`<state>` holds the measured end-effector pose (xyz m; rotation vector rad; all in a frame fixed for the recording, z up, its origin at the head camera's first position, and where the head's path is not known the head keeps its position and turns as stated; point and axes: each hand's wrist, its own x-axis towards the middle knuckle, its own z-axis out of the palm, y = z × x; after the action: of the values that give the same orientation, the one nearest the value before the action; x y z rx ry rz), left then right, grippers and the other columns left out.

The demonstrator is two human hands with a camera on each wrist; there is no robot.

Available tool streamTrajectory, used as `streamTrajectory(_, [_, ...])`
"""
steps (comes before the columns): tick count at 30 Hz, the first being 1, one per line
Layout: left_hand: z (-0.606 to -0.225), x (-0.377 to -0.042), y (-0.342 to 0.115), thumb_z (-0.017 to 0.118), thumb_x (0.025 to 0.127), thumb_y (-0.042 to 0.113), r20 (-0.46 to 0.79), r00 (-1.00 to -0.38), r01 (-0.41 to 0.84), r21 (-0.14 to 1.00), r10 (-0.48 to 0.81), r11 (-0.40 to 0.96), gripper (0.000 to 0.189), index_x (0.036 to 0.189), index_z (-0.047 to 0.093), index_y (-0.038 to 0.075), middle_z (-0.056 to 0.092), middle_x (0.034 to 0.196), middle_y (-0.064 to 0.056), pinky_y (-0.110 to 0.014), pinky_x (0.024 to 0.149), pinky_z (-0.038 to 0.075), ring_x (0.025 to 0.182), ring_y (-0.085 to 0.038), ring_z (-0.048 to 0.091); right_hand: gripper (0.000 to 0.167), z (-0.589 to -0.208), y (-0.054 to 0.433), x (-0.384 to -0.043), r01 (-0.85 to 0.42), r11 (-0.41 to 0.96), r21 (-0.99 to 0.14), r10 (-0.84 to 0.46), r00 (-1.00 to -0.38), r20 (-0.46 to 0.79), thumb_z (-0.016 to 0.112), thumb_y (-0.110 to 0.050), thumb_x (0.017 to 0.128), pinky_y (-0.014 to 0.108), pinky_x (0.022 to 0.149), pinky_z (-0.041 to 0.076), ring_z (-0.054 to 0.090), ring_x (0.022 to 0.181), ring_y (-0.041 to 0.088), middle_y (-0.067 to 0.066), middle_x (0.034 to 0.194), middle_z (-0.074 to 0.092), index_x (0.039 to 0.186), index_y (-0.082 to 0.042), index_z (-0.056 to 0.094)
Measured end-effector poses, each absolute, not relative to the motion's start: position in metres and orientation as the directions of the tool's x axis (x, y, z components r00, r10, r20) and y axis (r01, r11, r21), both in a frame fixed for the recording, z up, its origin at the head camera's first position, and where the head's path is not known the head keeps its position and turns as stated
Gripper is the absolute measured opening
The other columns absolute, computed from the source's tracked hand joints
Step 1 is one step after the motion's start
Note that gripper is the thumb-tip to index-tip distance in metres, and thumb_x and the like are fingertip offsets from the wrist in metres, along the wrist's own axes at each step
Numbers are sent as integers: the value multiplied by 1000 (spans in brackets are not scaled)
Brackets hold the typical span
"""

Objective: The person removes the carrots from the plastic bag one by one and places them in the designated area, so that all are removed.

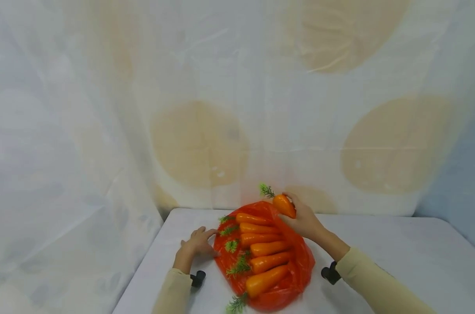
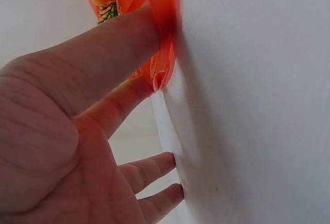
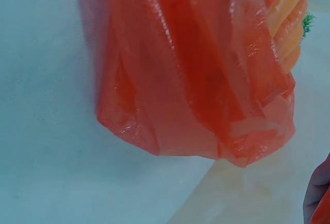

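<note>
A red plastic bag [image 1: 261,305] lies spread on the table, with several orange toy carrots [image 1: 266,248] in a row on it, green tops to the left. My right hand [image 1: 306,222] grips another carrot [image 1: 283,206] by its body over the bag's far edge, leafy top pointing up and left. In the right wrist view, only a bit of that hand [image 3: 317,190] shows at the lower right. At the bag's left edge is my left hand [image 1: 198,242], fingers spread. Its straight thumb and index finger touch the red film, and two other fingertips meet the white surface.
The white table [image 1: 386,257] extends to the right of the bag. Behind it hangs a pale sheet [image 1: 284,109] with tan circles, and more sheeting [image 1: 65,174] closes off the left. A black wrist mount [image 1: 198,278] sits under the left forearm.
</note>
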<state>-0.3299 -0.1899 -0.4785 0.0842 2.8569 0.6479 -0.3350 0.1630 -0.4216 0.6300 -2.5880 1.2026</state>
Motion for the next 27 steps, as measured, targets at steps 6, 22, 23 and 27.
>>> streamTrajectory(6, [-478,-329,-189,86,72,38,-194,-977,0,428,92,904,67,133,59,30,35,155,-21,-86,100,13,143,-46,28,67,-423,168,-338,-447,571,-688,-287,-894,343,71,-16,91,34,73,60,62,89,23,18,120,61,147,-12,34])
streamTrajectory(22, [-477,-326,-192,85,73,38,-188,-978,0,424,88,906,67,134,58,31,34,156,-21,-85,101,13,143,-46,27,67,-428,182,-339,-405,635,-657,-228,-912,342,72,-17,90,29,66,52,59,81,23,19,115,63,146,-10,35])
streamTrajectory(23, [-477,-325,-191,85,73,38,-187,-978,3,426,91,905,67,134,58,31,34,156,-21,-85,101,13,143,-46,27,67,-427,184,-339,-401,639,-656,-224,-913,340,72,-17,90,29,67,52,59,82,24,19,116,63,146,-9,35])
streamTrajectory(27, [-477,-324,-189,85,73,39,-187,-977,12,418,99,908,67,135,58,31,34,156,-20,-86,100,14,143,-47,27,66,-428,190,-338,-394,648,-652,-215,-916,340,71,-14,90,30,67,53,60,82,25,21,116,63,145,-8,35])
